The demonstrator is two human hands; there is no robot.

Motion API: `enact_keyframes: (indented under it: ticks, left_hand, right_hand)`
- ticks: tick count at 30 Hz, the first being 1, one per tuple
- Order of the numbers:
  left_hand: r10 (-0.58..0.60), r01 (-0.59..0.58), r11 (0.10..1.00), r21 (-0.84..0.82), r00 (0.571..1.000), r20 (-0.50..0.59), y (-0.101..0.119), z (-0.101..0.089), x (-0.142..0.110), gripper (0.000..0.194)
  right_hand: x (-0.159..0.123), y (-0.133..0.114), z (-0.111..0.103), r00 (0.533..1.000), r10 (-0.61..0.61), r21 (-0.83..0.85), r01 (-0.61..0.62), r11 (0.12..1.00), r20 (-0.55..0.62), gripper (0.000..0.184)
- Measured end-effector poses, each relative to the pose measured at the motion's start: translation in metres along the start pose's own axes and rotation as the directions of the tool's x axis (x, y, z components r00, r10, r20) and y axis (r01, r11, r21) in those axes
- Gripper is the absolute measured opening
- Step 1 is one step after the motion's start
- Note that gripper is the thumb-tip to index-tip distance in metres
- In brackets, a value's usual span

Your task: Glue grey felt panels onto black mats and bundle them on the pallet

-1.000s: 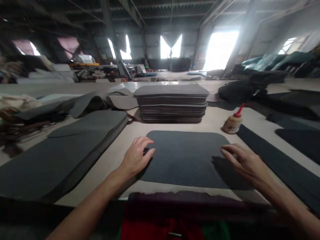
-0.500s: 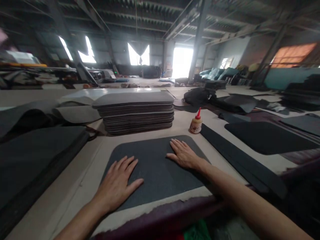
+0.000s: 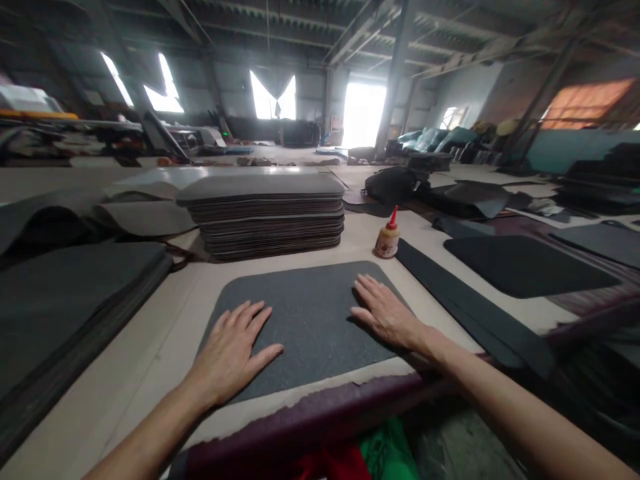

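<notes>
A dark grey mat with rounded corners lies flat on the pale table in front of me. My left hand rests on its left part, fingers spread and thumb stretched out to the right. On the mat's right part lies my right hand, palm down, its fingers stretched and the thumb apart. Neither hand grasps anything. Beyond the mat stands a tall stack of similar grey mats. A small glue bottle with a red nozzle stands upright past the mat's far right corner.
To the right lie a long dark strip and another dark rounded mat. A thick pile of dark sheets fills the left side. The table's near edge has a purple covering, with red and green cloth below it.
My right hand has slid a little to the right across the mat. My left hand stays on the left part. The view has tilted slightly down.
</notes>
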State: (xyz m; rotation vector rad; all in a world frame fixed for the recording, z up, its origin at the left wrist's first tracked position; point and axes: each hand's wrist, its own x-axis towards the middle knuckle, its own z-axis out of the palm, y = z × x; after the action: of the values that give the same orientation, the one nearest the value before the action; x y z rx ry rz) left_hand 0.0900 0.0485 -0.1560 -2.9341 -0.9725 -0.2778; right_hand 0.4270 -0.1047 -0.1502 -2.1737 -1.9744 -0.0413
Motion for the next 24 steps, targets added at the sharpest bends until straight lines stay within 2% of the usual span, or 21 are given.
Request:
enact_keyframes:
  ticks: [1,3,8,11,13,17,20,24]
  left_hand:
    - [0.002,-0.002,1.0,0.0,1.0,0.005,-0.001,0.0,0.0,0.074]
    - [0.011,-0.011,1.0,-0.002,1.0,0.022,-0.003,0.0,0.0,0.075]
    - [-0.007,0.007,1.0,-0.007,0.997,0.074,-0.011,-0.005,-0.008,0.074]
    - [-0.021,0.023,1.0,-0.019,0.995,0.096,-0.013,-0.012,-0.022,0.076]
    - [0.057,-0.051,0.998,-0.044,0.988,0.142,-0.014,-0.018,-0.037,0.081]
    - [0.24,-0.219,0.968,-0.119,0.948,0.211,-0.015,-0.031,-0.072,0.103]
    - [0.266,-0.238,0.96,-0.15,0.941,0.209,-0.014,-0.041,-0.097,0.105]
    - [0.269,-0.246,0.961,-0.129,0.941,0.207,-0.012,-0.056,-0.118,0.099]
  right_hand:
    - [-0.006,-0.005,-0.002,0.999,-0.036,0.019,0.035,0.999,0.04,0.081]
    - [-0.018,-0.006,-0.004,0.997,-0.01,0.01,0.009,1.0,0.082,0.082]
    - [-0.046,0.028,-0.008,0.99,0.117,-0.043,-0.113,0.993,0.081,0.082]
    - [-0.065,0.035,-0.012,0.993,0.094,-0.03,-0.092,0.995,0.077,0.079]
    - [-0.079,0.031,-0.017,0.99,0.017,0.02,-0.02,1.0,0.14,0.083]
    - [-0.105,0.02,-0.029,0.96,-0.095,0.074,0.078,0.994,0.263,0.106]
    - [-0.123,0.021,-0.03,0.956,-0.137,0.068,0.124,0.99,0.261,0.095]
    - [-0.144,0.038,-0.021,0.972,-0.16,0.125,0.14,0.982,0.171,0.074]
